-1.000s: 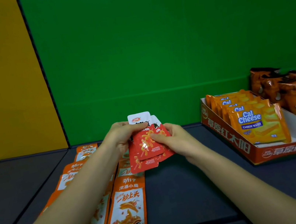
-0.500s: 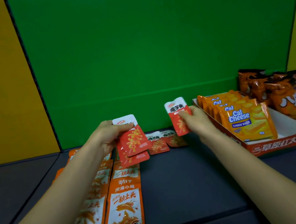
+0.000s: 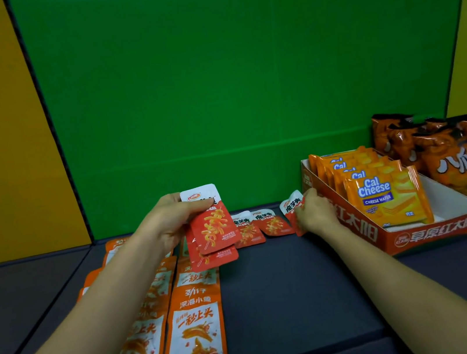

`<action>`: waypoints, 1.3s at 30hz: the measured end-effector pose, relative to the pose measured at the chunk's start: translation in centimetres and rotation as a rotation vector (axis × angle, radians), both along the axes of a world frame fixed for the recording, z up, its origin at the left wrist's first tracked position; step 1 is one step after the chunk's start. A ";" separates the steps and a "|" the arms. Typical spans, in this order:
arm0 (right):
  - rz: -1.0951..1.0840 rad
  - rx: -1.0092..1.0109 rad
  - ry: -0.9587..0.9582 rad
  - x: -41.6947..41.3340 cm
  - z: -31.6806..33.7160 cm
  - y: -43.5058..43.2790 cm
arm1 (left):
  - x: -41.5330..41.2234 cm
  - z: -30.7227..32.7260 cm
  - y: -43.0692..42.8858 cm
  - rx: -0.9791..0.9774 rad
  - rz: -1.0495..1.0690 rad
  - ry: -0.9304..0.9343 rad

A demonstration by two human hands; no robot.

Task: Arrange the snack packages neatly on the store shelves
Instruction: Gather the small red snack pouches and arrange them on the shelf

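At 7 o'clock in the view, long orange foil fish-snack packets (image 3: 192,330) lie flat in rows on the dark grey shelf (image 3: 291,296), tops twd the green back panel (image 3: 212,88). The left hand (image 3: 166,227), approx. 8 o'clock of centre, has thumb & fingers clamped on a small fanned stack of red-and-white sachets (image 3: 214,228), held over the far end of the orange rows. At 3 o'clock of that stack, two loose red sachets (image 3: 246,229) lie flat side by side on the shelf, near the back panel. At 3 o'clock again, the right hand (image 3: 316,215) pinches a single red sachet (image 3: 292,205), fingers curled round it. The sachet is tilted, just beside the red cardboard display tray (image 3: 436,232); whether its lower edge touches the shelf can't be told. The tray holds yellow Cal Cheese wafer packs (image 3: 385,198), upright in a file front to back. At 3 o'clock of them stand orange-brown puffed crisp bags (image 3: 462,159), touching one another.
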State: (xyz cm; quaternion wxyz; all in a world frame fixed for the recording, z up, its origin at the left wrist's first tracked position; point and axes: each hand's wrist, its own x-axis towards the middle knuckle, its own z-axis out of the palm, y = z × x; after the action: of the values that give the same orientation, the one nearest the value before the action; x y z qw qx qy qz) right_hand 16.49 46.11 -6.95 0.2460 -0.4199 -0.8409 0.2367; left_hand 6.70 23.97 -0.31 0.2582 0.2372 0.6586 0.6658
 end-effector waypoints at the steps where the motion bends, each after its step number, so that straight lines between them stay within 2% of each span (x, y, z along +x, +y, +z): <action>1: -0.004 0.020 -0.009 -0.1 -0.2 -0.1 | 0.1 0.0 0.1 0.001 -0.005 0.002; 5: -0.035 0.121 -0.059 -0.3 -0.6 -0.2 | 0.3 -0.2 0.2 -0.002 -0.011 0.008; 13: -0.031 0.344 -0.313 0.5 0.3 -0.9 | 0.3 -0.6 0.3 -0.014 -0.032 -0.005; 15: 0.030 0.417 -0.279 1.4 1.1 -1.5 | 0.4 -0.7 0.4 -0.029 -0.042 -0.003; 17: 0.163 0.471 -0.145 2.0 1.6 -2.5 | 0.8 -0.9 0.6 -0.022 -0.048 -0.010; 19: 0.324 0.319 -0.012 2.7 2.2 -4.5 | 1.2 -1.0 1.0 -0.012 -0.042 -0.022; 21: 0.467 0.108 0.037 3.3 2.7 -6.7 | 1.5 -1.3 1.5 -0.015 -0.036 -0.016; 23: 0.565 -0.016 0.067 3.5 2.8 -8.1 | 1.8 -1.6 2.1 -0.019 -0.039 -0.014; 27: 0.639 -0.255 0.180 3.6 2.6 -8.8 | 2.4 -1.7 2.8 -0.069 -0.054 -0.053; 29: 0.641 -0.354 0.232 3.6 2.5 -8.4 | 2.4 -1.4 2.6 -0.034 -0.116 -0.163; 32: 0.642 -0.460 0.291 3.6 2.2 -7.7 | 2.2 -1.2 2.1 0.041 -0.236 -0.263; 36: 0.572 -0.514 0.410 4.6 2.4 -6.2 | 1.7 -1.6 1.8 -0.036 -0.202 -0.153; 39: 0.492 -0.457 0.364 5.9 2.2 -5.0 | 1.3 -2.3 2.0 -0.122 -0.121 -0.082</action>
State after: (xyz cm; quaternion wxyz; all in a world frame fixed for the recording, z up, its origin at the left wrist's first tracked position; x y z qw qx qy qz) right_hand 22.43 41.11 -4.79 0.2272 -0.2007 -0.7846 0.5408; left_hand 8.03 25.93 -2.61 0.3387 0.2331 0.6712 0.6168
